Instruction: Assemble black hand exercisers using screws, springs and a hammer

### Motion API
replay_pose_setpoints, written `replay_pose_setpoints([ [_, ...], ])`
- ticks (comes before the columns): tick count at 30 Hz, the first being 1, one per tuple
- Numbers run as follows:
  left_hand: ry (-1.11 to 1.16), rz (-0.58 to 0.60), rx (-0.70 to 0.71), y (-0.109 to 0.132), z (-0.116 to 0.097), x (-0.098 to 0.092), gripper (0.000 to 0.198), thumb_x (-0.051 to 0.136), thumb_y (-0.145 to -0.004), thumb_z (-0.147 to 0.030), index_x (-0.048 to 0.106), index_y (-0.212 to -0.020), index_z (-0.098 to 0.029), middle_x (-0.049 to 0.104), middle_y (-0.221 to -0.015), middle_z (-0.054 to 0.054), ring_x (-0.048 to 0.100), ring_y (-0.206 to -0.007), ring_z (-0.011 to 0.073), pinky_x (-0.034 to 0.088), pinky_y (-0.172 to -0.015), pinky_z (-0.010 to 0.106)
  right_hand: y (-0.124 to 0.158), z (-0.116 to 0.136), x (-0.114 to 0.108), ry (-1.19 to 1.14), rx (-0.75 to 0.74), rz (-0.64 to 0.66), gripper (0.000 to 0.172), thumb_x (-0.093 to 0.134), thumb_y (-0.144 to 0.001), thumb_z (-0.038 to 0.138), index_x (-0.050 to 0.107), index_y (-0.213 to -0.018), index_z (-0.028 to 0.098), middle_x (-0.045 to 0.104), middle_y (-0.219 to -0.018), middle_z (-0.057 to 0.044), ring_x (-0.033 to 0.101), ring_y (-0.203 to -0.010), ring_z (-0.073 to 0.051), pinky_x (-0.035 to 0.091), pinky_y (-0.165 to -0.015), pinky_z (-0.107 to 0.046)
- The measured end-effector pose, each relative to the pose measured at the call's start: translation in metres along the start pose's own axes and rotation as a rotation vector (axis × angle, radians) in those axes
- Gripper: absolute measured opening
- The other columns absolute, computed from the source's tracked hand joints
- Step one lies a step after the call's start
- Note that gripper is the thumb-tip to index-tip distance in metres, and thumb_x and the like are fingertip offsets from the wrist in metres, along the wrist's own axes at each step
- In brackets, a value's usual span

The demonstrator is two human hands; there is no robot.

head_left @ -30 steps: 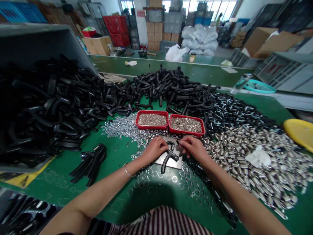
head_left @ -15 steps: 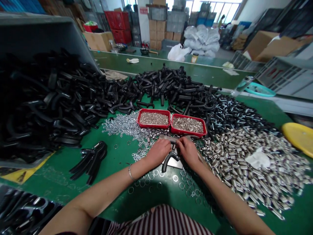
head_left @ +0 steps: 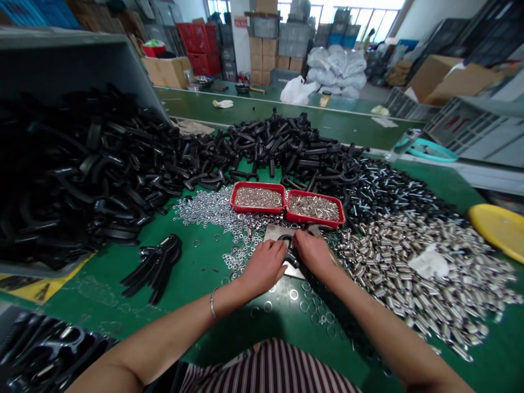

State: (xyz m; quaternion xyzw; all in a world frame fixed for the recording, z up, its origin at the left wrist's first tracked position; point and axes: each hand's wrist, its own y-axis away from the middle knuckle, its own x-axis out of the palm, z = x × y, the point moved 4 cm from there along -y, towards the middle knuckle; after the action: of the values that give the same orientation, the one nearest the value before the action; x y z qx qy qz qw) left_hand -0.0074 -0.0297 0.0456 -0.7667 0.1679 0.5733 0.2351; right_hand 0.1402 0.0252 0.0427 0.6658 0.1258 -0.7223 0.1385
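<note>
A black curved part (head_left: 291,258) lies over a small metal plate (head_left: 272,233) in front of two red trays. My left hand (head_left: 266,263) is closed on the part from the left, covering much of it. My right hand (head_left: 311,250) has its fingers pinched at the part's upper right end; anything small between them is hidden. The left red tray (head_left: 257,209) holds tiny metal pieces, and the right red tray (head_left: 314,222) holds small pins. Loose washers (head_left: 204,207) spread to the left of the plate.
Black parts (head_left: 282,136) are heaped behind the trays and in a grey bin (head_left: 143,71) at left. Metal sleeves (head_left: 409,273) and screws (head_left: 393,185) cover the right. Several black parts (head_left: 158,265) lie front left. A yellow lid (head_left: 497,229) is far right.
My left hand has moved slightly down and left, its fingers now over the black part. The part's curved arm, earlier pointing toward me, is now mostly hidden. My right hand has barely moved.
</note>
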Motion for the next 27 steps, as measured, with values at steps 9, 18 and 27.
replay_pose_setpoints([
  [9,0.034,0.02,0.141,-0.017,0.025,0.001,0.046,0.049,-0.095,-0.028,0.046,-0.138,-0.011,0.053,-0.138,0.015,0.048,-0.122,0.0307,0.041,-0.103,0.046,0.041,-0.062,-0.02,0.221,0.145,-0.095,0.025,0.058,-0.092,0.041,0.06,-0.088,0.016,0.066,-0.091,-0.017,0.06,-0.092,-0.032,0.044,-0.067,-0.036],
  [18,0.129,-0.002,0.143,-0.009,0.028,0.005,0.047,0.05,-0.095,-0.027,0.046,-0.14,-0.017,0.052,-0.141,0.012,0.047,-0.125,0.0288,0.04,-0.106,0.047,0.054,-0.057,-0.031,-0.45,0.117,-0.138,0.021,0.042,-0.097,0.039,0.051,-0.101,0.02,0.065,-0.081,-0.006,0.06,-0.065,-0.02,0.041,-0.059,-0.029],
  [27,0.218,-0.078,-0.051,-0.006,0.035,0.008,0.063,0.061,-0.088,-0.032,0.038,-0.144,-0.019,0.054,-0.13,0.016,0.05,-0.12,0.0315,0.04,-0.104,0.051,0.064,-0.029,-0.045,-0.461,0.054,-0.096,0.019,0.039,-0.099,0.038,0.05,-0.101,0.022,0.067,-0.086,-0.007,0.063,-0.071,-0.02,0.042,-0.062,-0.028],
])
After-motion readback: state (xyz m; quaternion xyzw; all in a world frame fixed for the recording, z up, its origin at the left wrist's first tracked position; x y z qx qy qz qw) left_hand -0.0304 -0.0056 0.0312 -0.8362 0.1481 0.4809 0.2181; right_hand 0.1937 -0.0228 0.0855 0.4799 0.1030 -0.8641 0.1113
